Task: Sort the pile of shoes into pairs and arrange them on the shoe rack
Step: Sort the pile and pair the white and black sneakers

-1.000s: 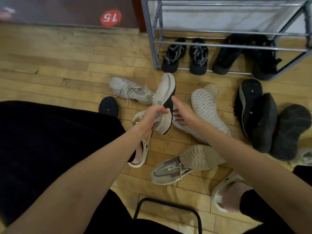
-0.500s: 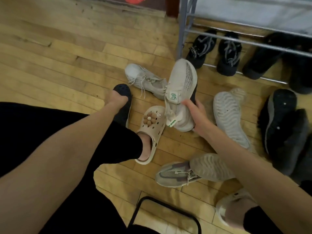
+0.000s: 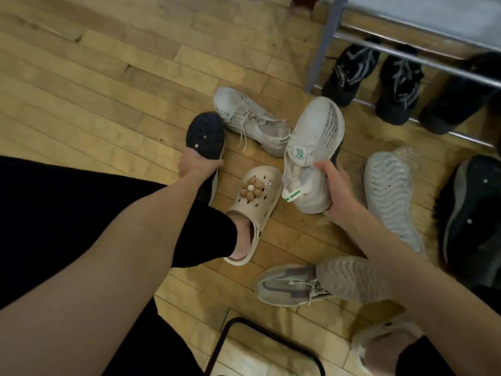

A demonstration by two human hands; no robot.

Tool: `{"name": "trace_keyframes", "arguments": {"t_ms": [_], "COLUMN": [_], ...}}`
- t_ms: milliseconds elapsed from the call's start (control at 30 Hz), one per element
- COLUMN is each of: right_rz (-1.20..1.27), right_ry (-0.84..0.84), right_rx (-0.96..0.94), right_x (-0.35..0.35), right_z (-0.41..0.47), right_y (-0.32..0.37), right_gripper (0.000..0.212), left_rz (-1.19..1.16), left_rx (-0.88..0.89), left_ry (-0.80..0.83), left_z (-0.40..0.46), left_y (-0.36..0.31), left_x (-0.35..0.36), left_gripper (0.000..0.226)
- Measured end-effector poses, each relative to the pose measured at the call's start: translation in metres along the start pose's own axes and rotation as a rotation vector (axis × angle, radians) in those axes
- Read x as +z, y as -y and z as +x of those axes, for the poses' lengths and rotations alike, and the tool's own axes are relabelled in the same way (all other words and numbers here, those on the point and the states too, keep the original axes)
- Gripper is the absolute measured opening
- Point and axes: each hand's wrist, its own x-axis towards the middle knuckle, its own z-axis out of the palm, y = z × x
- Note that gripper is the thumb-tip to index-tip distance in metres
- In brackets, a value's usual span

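My right hand (image 3: 334,191) grips a white knit sneaker (image 3: 311,147) with a green logo by its heel, toe pointing away. Its match, a second white sneaker (image 3: 249,120), lies on the floor to the left. My left hand (image 3: 196,164) is closed on a dark shoe (image 3: 205,134) lying sole up on the floor. The grey metal shoe rack (image 3: 322,47) stands at the top right with a pair of black sneakers (image 3: 374,77) and further dark shoes (image 3: 461,99) on its bottom tier.
More shoes lie on the wooden floor: a pale sole-up sneaker (image 3: 390,191), dark shoes (image 3: 471,218) at the right edge, a grey pair (image 3: 320,283) near me. My feet wear beige clogs (image 3: 254,210). A black chair frame (image 3: 265,346) is at the bottom.
My left hand let go of the white sneaker, moved left and closed on the dark sole-up shoe. My right hand took over the white sneaker. The view tilted down and leftward.
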Motion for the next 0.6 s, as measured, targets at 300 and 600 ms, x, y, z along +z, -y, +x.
{"name": "trace_keyframes", "arguments": {"t_ms": [300,600], "right_rz": [0.076,-0.412], "right_ry": [-0.023,-0.231], "right_rx": [-0.039,-0.241], "right_x": [-0.018,-0.085], "right_z": [-0.041,-0.109], "right_y": [0.02,0.077], "right_gripper": [0.062,0.028], "left_rz": [-0.844,-0.841], "left_rx": [0.184,0.228], "left_ry": [0.382,0.99], "left_z": [-0.074,-0.189], "left_y": [-0.078,-0.125], "left_x": [-0.031,-0.036], "left_gripper": [0.028,0.033]}}
